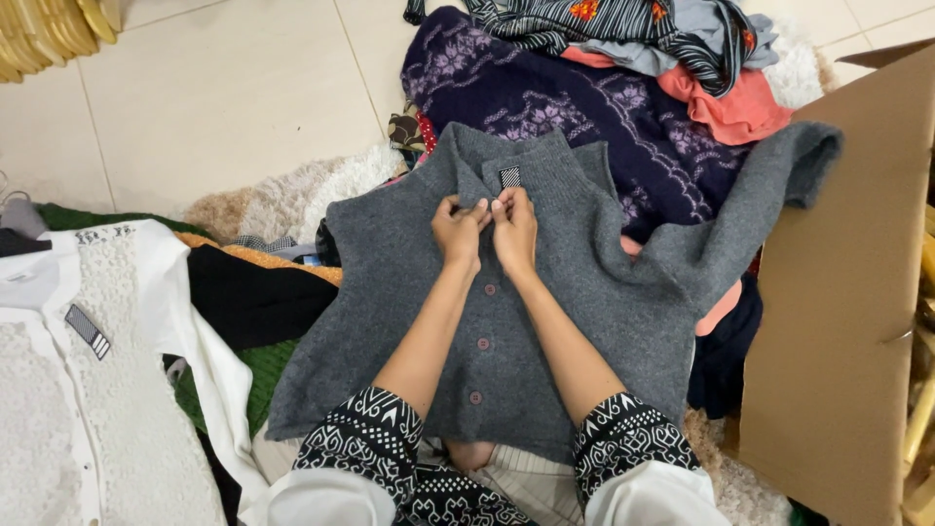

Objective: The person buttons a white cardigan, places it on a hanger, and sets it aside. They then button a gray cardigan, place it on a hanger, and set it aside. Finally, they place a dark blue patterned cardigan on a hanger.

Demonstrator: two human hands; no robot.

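Both hands meet at the top of a grey cardigan spread flat in front of the person. Left hand and right hand sit side by side, fingertips touching, each pinched shut on the cardigan's front edge just below the collar. A small striped label shows inside the collar, right above the fingers. Down the front runs a row of dull pink buttons; those below the hands look fastened. One grey sleeve stretches up to the right and lies over the pile behind.

Beyond the cardigan lies a dark purple knit with pale flower patterns, and past it a heap of striped and coral clothes. On the right a brown cardboard box stands with its flap up, close against the cardigan's sleeve. At the left a white lace garment with its own striped label lies flat, with black, orange and green pieces between it and the cardigan. A fluffy cream rug shows beneath, on a pale tiled floor. The person's black-and-white patterned cuffs fill the bottom edge.
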